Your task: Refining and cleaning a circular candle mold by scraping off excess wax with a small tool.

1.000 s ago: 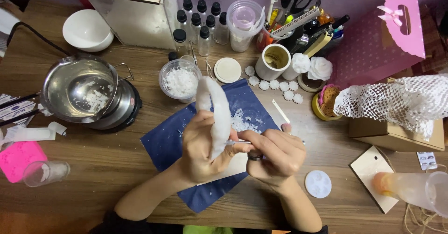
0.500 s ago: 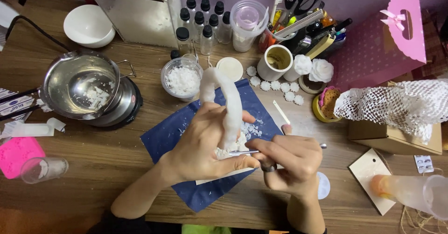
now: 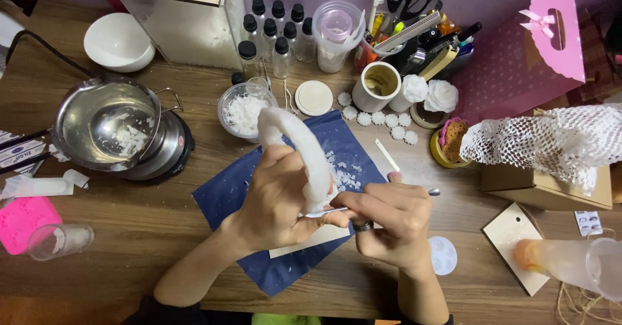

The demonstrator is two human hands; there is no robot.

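Observation:
My left hand (image 3: 275,202) grips a long, curved white mould-like piece (image 3: 299,142), holding it upright over a dark blue sheet (image 3: 227,202) on the wooden table. My right hand (image 3: 385,218) holds a thin metal tool (image 3: 414,194) and presses its tip against the lower end of the white piece. White wax flakes (image 3: 343,176) lie scattered on the blue sheet just beyond my hands. A strip of white card (image 3: 317,239) sits under my hands.
A steel pot (image 3: 107,125) on a small hot plate stands at the left. A clear bowl of white flakes (image 3: 245,111), small black-capped bottles (image 3: 275,33), a tool cup (image 3: 379,85), white net wrap (image 3: 551,140) on a cardboard box, a pink mould (image 3: 19,218) and plastic cups surround the sheet.
The white piece has tilted and shifted slightly in my left hand, and my right hand has moved the tool along its lower end. More flakes lie on the blue sheet.

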